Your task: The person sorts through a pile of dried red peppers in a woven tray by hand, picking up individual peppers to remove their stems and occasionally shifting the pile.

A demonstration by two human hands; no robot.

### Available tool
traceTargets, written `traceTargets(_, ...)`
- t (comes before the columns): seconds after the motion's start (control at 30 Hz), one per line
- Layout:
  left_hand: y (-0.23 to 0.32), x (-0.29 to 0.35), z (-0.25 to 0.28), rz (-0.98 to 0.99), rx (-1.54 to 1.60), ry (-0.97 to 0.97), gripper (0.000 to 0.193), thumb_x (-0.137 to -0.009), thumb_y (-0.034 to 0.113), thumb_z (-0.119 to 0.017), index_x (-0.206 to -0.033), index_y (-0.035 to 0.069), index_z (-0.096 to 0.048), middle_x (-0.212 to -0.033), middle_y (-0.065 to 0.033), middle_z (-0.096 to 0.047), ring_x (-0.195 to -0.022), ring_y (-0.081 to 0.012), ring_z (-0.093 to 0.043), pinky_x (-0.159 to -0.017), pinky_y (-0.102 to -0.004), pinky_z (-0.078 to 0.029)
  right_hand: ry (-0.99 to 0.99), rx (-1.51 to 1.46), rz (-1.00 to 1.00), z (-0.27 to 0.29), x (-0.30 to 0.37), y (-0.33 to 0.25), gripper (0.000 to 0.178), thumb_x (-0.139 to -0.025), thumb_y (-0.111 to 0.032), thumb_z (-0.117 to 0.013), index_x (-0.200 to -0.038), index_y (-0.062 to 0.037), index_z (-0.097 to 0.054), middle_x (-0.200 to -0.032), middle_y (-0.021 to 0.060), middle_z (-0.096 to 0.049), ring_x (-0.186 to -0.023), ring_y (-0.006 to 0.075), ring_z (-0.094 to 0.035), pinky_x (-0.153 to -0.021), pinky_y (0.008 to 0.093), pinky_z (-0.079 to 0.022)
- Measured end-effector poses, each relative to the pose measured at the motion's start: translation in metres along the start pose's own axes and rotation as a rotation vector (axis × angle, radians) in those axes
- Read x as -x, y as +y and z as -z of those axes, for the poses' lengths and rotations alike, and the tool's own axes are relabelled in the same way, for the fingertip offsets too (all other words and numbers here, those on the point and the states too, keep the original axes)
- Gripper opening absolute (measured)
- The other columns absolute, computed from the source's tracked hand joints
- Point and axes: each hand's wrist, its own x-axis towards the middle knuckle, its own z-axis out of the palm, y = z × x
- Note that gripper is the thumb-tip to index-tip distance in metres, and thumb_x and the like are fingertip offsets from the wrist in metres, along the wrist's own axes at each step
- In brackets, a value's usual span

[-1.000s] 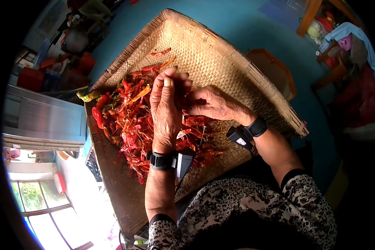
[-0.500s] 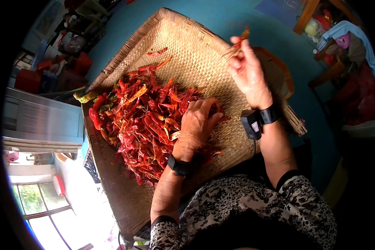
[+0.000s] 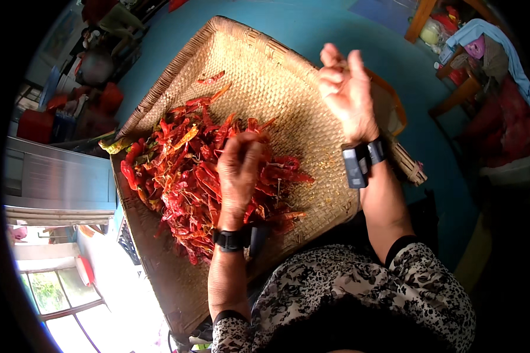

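Observation:
A heap of dried red chillies (image 3: 182, 182) lies on the left half of a large woven basket tray (image 3: 288, 76) that rests across my lap. My left hand (image 3: 238, 170) is down on the heap with its fingers curled into the chillies. My right hand (image 3: 347, 91) is lifted over the tray's right edge, palm turned up, fingers loosely apart, and nothing shows in it. Both wrists carry black bands. A single chilli (image 3: 211, 77) lies apart near the tray's far side. Pale seeds and flakes (image 3: 321, 170) dot the bare weave near the right wrist.
A blue floor (image 3: 312, 29) surrounds the tray. A grey metal cabinet (image 3: 59, 182) stands at the left, with red containers (image 3: 100, 97) behind it. Wooden furniture draped with clothes (image 3: 483, 41) is at the upper right. An orange rim (image 3: 397, 112) pokes out under the tray's right edge.
My right hand held a small piece up over the tray's right edge and now shows open and empty. My left hand has shifted left into the chilli heap.

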Motion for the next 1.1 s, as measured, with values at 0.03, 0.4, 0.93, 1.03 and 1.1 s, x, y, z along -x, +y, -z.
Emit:
traceTargets(0.03, 0.006, 0.003, 0.002, 0.021, 0.029, 0.076, 0.011, -0.093, 0.008, -0.055, -0.104, 0.005, -0.056, -0.090, -0.0019, -0.063, -0.079, -0.0084, -0.058, -0.070, -0.0229, -0.049, 0.058, -0.121, 0.068, -0.002, 0.000, -0.007, 0.045, -0.083, -0.046, -0.063, -0.095, -0.0019, -0.062, -0.091, 0.0117, -0.067, -0.061, 0.0104, -0.060, -0.050, 0.0217, -0.047)
traceTargets(0.4, 0.003, 0.009, 0.006, -0.013, 0.094, 0.106, 0.013, -0.094, 0.013, -0.055, -0.104, 0.005, -0.056, -0.084, -0.0005, -0.061, -0.071, -0.0055, -0.055, -0.064, -0.0187, -0.046, -0.400, 1.403, -0.465, -0.044, 0.023, 0.063, 0.039, -0.084, -0.042, -0.065, -0.101, -0.0065, -0.066, -0.082, 0.0035, -0.067, -0.064, 0.0087, -0.058, -0.058, 0.0249, -0.048)
traceTargets(0.93, -0.011, 0.005, 0.013, -0.079, 0.129, 0.191, 0.045, -0.087, -0.005, -0.055, -0.129, 0.008, -0.045, -0.097, -0.0044, -0.059, -0.088, -0.0135, -0.061, -0.081, -0.0276, -0.053, 0.134, -0.038, 0.153, -0.020, -0.002, 0.008, 0.026, -0.081, -0.029, -0.070, -0.091, -0.0061, -0.062, -0.079, 0.0038, -0.063, -0.068, 0.0097, -0.058, -0.059, 0.0220, -0.050)
traceTargets(1.03, -0.010, -0.002, 0.010, -0.071, 0.154, 0.177, 0.040, -0.088, -0.003, -0.056, -0.126, 0.006, -0.048, -0.094, -0.0046, -0.060, -0.082, -0.0135, -0.063, -0.077, -0.0268, -0.055, 0.201, 0.288, 0.028, -0.030, 0.005, 0.025, 0.031, -0.082, -0.031, -0.070, -0.100, -0.0065, -0.062, -0.080, 0.0046, -0.064, -0.067, 0.0085, -0.056, -0.061, 0.0199, -0.050)
traceTargets(1.1, -0.008, -0.008, 0.005, -0.083, 0.184, 0.157, 0.034, -0.088, -0.002, -0.057, -0.121, 0.003, -0.050, -0.090, -0.0040, -0.061, -0.079, -0.0127, -0.063, -0.075, -0.0260, -0.054, 0.055, 0.895, -0.150, -0.028, 0.013, 0.037, 0.044, -0.084, -0.038, -0.067, -0.111, -0.0045, -0.059, -0.081, 0.0041, -0.062, -0.066, 0.0068, -0.055, -0.057, 0.0214, -0.049)
